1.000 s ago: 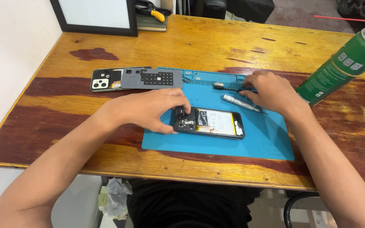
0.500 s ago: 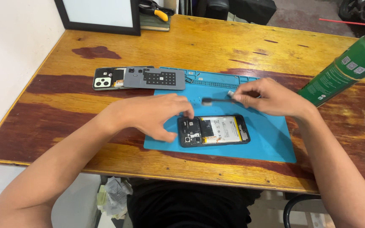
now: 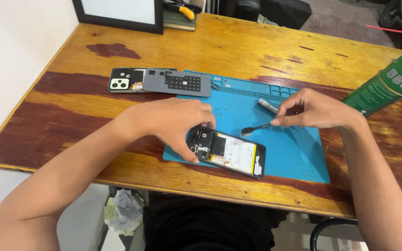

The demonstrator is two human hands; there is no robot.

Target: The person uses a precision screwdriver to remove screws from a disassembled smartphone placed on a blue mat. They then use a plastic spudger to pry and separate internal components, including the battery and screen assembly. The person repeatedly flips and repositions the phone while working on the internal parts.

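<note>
can: green labelled spray can (image 3: 387,83), right of blue rubber mat (image 3: 298,158)
left hand (image 3: 177,123): clasps opened black phone (image 3: 229,151) on mat
right hand (image 3: 315,110): pinches thin dark brush tool (image 3: 257,128) over mat

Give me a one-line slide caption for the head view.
Left hand steadies an opened phone on a blue mat while the right hand holds a small brush just above it.

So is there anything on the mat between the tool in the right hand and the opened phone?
Nothing visible does. The right hand holds a thin tool with its tip above bare blue mat, just past the phone's far edge. The left hand grips the phone's camera end, off to the side. A silver pen-like tool lies behind.
</note>
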